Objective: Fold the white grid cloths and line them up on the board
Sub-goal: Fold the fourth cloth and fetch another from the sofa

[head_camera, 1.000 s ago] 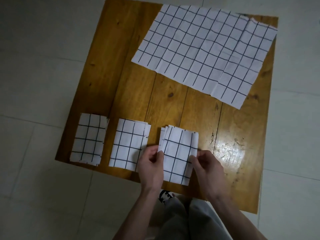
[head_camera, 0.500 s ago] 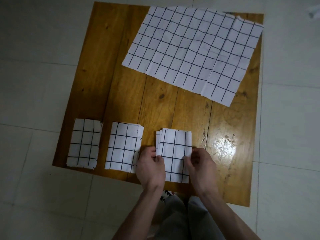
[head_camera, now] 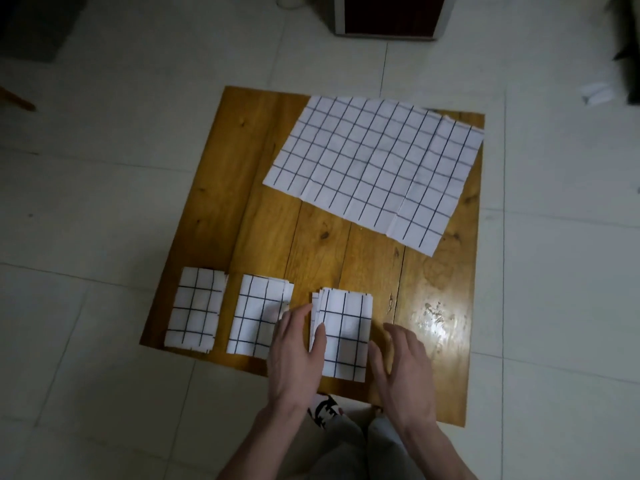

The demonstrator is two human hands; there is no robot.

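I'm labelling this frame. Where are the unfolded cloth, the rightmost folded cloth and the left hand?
unfolded cloth (head_camera: 374, 171), head view, its middle
rightmost folded cloth (head_camera: 348, 327), head view, its top face
left hand (head_camera: 294, 355), head view, back of the hand

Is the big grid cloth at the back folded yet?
No, the big cloth lies spread flat, unlike three folded cloths in front.
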